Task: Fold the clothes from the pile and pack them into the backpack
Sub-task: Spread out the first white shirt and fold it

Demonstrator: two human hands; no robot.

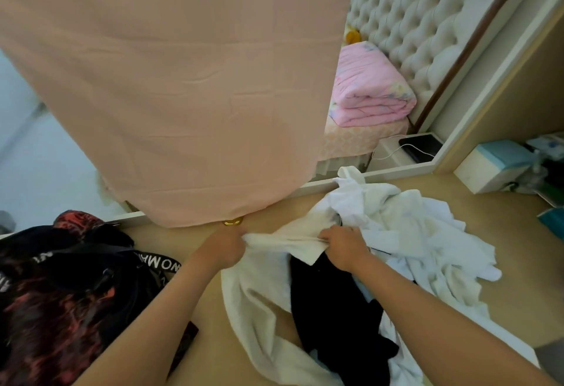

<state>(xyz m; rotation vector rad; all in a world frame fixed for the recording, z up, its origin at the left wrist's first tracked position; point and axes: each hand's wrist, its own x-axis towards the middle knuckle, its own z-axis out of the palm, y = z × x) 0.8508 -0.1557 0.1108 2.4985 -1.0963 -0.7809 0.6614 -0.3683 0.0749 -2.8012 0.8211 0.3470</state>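
A cream-white garment hangs from both my hands over the tan floor. My left hand grips its top edge on the left, and my right hand pinches the same edge further right. Under it lies a black garment. The pile of white clothes spreads out to the right of my hands. A black and red patterned backpack with a lettered strap sits at the lower left.
A large pink cloth hangs down in front of me, with a gold object at its lower edge. Behind it are a bed with a folded pink quilt and a tufted headboard. A white-and-blue box stands at right.
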